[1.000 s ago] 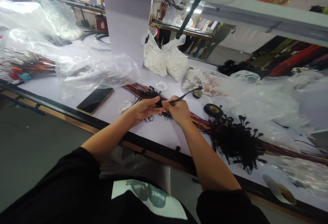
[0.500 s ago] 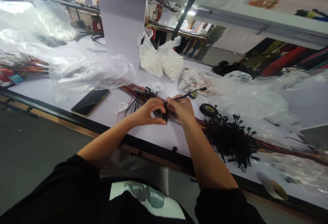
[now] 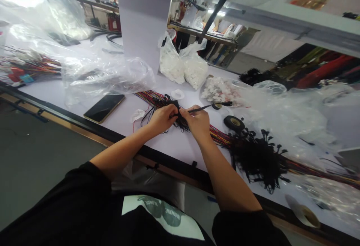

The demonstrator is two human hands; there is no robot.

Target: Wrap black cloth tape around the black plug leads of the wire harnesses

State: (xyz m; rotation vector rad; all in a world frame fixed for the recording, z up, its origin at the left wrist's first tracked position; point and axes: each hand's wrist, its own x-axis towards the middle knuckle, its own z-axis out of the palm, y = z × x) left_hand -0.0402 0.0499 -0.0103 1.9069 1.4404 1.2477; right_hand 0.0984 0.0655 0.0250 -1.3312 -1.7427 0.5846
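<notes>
Jutting rightward from close-set hands (image 3: pixel 198 123), black cable (image 3: pixel 203 107) pinched by right, left curled, hold unclear.

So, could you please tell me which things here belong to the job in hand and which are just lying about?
In the job, I judge:
black cable, being held
coloured wires beside it
roll of black tape, perhaps

Apparently just lying about:
phone
clear plastic bag
</notes>
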